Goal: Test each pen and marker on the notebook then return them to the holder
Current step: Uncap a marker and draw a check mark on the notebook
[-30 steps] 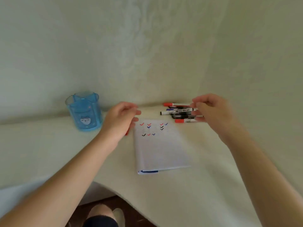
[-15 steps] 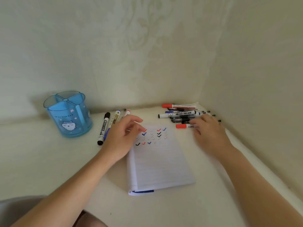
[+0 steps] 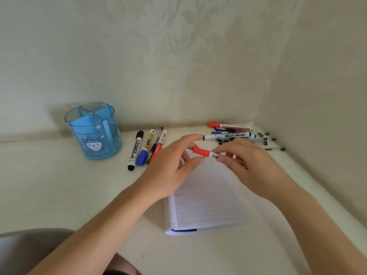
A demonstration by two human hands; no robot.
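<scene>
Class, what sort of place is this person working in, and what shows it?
Probably a desk in a room corner at home: a pale tabletop meets two wallpapered walls, and it bears a lined notebook, a blue pen holder and loose markers.

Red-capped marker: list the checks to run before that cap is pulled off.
1. Red-capped marker held firmly: ok, the right hand pinches its barrel above the page.
2. Cap seated on the marker: ok.
3. Left hand gripping the cap: cannot tell, thumb and forefinger bracket it but contact is unclear.
4. Notebook open with blank lines for a mark: ok.
5. Holder upright for the return: ok, it stands at the left by the wall.
</scene>
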